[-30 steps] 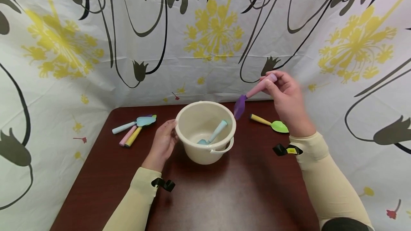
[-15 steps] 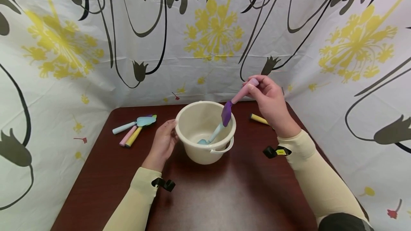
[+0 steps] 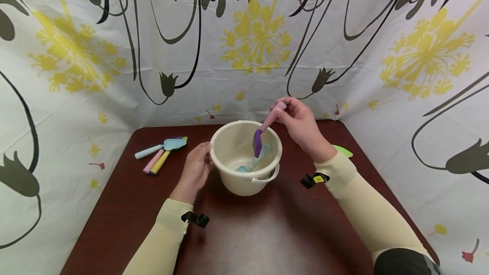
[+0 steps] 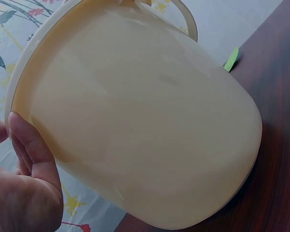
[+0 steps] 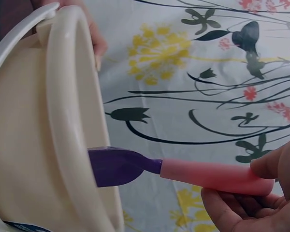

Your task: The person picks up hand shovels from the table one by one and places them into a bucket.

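A cream bucket stands upright on the table. My left hand holds its rim at the left; in the left wrist view the fingers lie against the outer wall below the rim. Between the thumb and fingers of my right hand is the pink handle of a toy shovel, its purple blade hanging down into the bucket's mouth. The right wrist view shows the blade partly hidden behind the rim. Inside the bucket leans a light blue toy shovel, partly covered by the purple blade.
Several toy shovels with blue, pink and yellow handles lie piled at the table's left. Behind my right wrist a green shovel blade shows. Patterned cloth hangs behind and beside the dark table.
My right hand has moved left and a little down, carrying the purple-bladed shovel from beside the bucket to over and into its mouth. The left hand keeps its place on the rim.
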Tool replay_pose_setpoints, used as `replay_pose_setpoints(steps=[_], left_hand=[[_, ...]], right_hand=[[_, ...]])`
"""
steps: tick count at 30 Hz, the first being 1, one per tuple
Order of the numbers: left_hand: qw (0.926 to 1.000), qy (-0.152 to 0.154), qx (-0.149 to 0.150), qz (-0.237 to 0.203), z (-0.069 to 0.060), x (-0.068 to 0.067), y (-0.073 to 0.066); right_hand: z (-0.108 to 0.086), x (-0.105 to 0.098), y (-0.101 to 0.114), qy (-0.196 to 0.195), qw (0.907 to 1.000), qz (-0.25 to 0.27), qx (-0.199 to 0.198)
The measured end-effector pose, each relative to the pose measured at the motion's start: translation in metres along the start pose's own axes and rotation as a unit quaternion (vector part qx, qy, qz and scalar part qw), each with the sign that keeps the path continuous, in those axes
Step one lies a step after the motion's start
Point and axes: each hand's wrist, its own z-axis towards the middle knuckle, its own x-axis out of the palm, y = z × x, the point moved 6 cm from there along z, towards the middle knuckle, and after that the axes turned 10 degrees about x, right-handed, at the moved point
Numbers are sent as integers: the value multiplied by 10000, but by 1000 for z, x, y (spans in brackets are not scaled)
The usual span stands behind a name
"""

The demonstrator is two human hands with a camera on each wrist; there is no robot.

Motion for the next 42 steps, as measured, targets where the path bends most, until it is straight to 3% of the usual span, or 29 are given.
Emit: replay_pose_setpoints(steps=[11, 20, 27, 42], left_hand=[[10000, -6, 11, 42, 1, -1, 2], [10000, -46, 21, 86, 0, 0, 1], [9999, -94, 27, 91, 0, 0, 1], [9999, -77, 20, 88, 0, -1, 2]], right_hand=[[10, 19, -18, 94, 9981, -583, 185], [10, 43, -26, 680, 9962, -466, 263], [12, 59, -33, 945, 9876, -1218, 300], [9, 81, -43, 1286, 9683, -2087, 481]])
